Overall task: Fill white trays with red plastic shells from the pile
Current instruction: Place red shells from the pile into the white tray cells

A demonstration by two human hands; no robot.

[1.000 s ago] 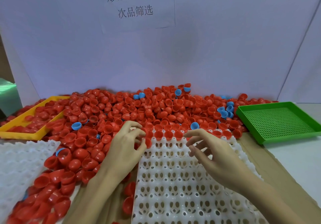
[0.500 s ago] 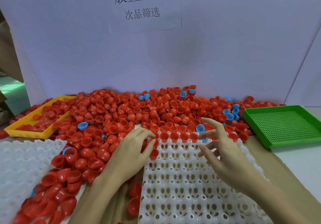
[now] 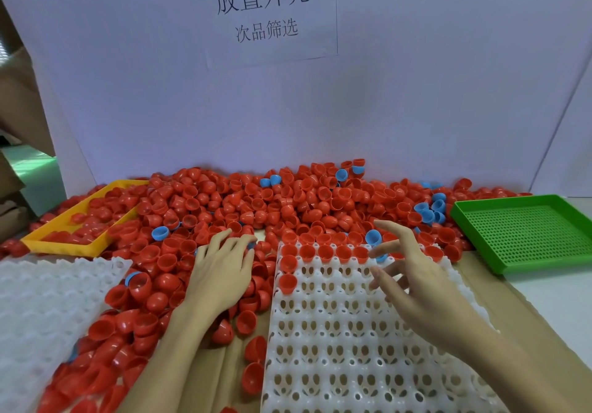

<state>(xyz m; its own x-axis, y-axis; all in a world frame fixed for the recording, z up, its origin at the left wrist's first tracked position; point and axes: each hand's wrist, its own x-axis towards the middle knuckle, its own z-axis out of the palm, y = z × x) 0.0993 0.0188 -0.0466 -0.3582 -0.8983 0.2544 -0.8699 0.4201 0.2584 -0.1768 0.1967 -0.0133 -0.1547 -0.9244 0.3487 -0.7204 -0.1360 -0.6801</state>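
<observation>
Filling stage: early, by my judgement; the white tray (image 3: 352, 332) near the table's front edge carries red shells only along its far row and down two sockets of its left column, the rest standing bare.
Red shells: the pile (image 3: 256, 207) spreads across the middle of the table up to the back board, spilling into the yellow tray (image 3: 80, 223) at the left edge and touching the white tray's far rim.
Left hand: the left hand (image 3: 221, 271) lies palm down on the pile just left of the tray, fingers spread and slack; whether a shell sits under the palm I cannot tell.
Right hand: the right hand (image 3: 413, 281) hovers over the tray's far right corner, fingers splayed and released, grasping nothing I can see.
Handling: likely light, thin, stiff and smooth cups, apt to skid or nest; pinch one at the rim, dome down, and drop it into a socket.
Strays: blue shells (image 3: 373, 237) lie mixed in; leave them.
Other: a green tray (image 3: 525, 230) at the right edge and a second white tray (image 3: 48, 300) at the front left.
</observation>
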